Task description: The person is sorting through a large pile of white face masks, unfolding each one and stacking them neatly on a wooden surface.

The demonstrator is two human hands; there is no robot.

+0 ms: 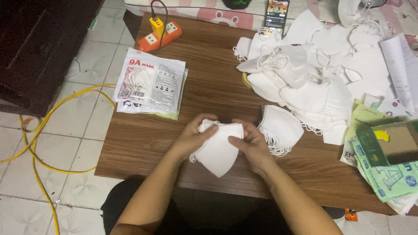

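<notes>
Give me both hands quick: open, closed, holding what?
Left hand: closed on the upper left edge of the folded white mask.
Right hand: closed, pinching the same mask's upper right edge above the wooden table.

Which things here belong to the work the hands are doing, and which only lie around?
In the work:
left hand and right hand, both holding a white mask
mask pile
small stack
sealed packs

Lying about:
power strip
phone
yellow cable
green packets
</notes>
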